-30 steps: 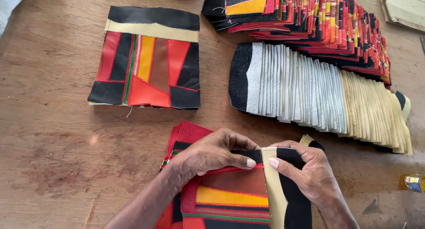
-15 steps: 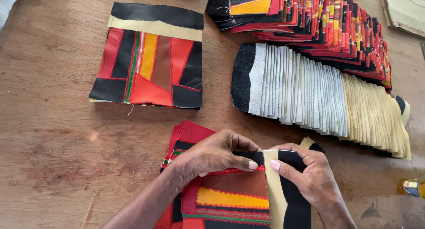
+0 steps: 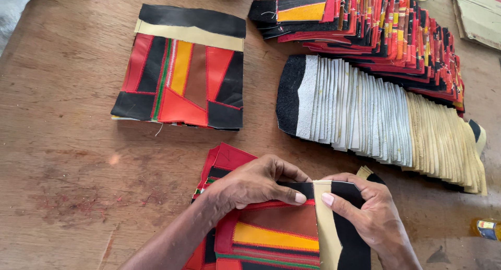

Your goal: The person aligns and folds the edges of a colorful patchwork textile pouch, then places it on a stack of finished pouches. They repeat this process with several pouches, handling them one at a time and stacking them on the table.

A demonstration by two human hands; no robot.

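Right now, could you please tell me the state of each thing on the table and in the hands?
Left hand: pressing the top patchwork panel.
Right hand: pinching the cream and black strip.
Finished stack: flat, squared.
Pale pieces: fanned row.
Red patchwork pile: fanned, overlapping.

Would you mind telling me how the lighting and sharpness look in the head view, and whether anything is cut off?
Head view: soft, even daylight, with only faint shadows under the left hand and right hand; stitching on the patchwork square reads sharp, no visible motion blur; mild sheen on the wooden table; the top colourful stack and a yellow bottle are cropped by the frame edges.
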